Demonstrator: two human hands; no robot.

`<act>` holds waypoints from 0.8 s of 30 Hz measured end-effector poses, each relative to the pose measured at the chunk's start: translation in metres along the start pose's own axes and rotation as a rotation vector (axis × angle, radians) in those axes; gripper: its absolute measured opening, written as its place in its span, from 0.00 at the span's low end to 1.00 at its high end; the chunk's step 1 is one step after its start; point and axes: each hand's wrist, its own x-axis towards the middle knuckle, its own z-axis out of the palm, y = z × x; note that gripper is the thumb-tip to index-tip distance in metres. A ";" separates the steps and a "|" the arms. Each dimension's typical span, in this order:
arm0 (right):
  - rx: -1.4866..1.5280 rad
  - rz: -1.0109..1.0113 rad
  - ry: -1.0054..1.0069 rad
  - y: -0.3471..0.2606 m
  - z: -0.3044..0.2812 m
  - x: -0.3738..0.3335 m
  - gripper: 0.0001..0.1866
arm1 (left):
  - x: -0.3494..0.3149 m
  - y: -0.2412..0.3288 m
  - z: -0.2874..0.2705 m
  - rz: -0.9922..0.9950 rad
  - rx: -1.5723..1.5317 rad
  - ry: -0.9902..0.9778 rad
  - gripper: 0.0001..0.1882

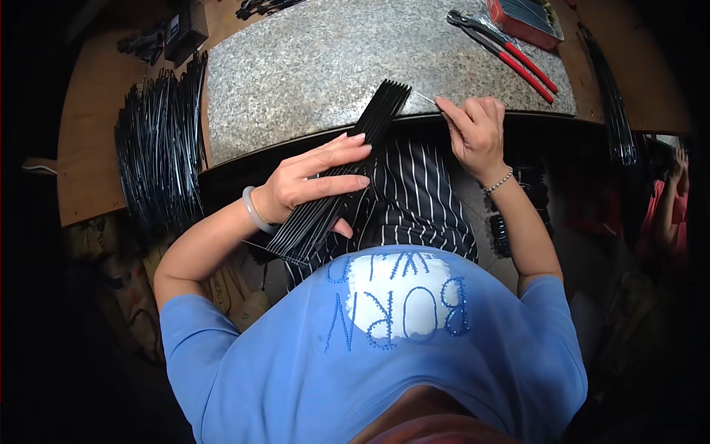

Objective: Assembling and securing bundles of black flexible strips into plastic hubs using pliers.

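Black rods bundle (344, 166) gripped by left hand (310, 181); right hand (473, 129) pinches wire (423, 96).

Speckled grey stone slab (318, 66) set on a brown wooden surface (89, 148). On the slab: red-handled pliers (510, 52), a red tray (526, 18), the far end of a black rod bundle (384, 107). On the wood, left: heaped black wire pieces (159, 148).

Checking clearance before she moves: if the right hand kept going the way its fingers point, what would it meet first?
The right hand points up-left along a thin wire; it would likely first meet the top end of the black rod bundle on the granite slab. Depth is unclear.
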 end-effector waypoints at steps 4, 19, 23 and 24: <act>-0.015 0.020 0.016 -0.004 0.002 0.001 0.13 | -0.005 -0.003 -0.002 -0.006 0.024 -0.023 0.34; 0.021 0.038 0.054 -0.007 0.005 0.004 0.12 | -0.008 -0.007 -0.004 0.012 0.030 -0.034 0.34; 0.030 0.048 0.052 -0.007 0.006 0.003 0.13 | -0.009 -0.008 -0.004 0.004 0.027 -0.036 0.34; 0.036 0.043 0.061 -0.006 0.007 0.003 0.13 | -0.008 -0.008 -0.004 0.003 0.023 -0.038 0.34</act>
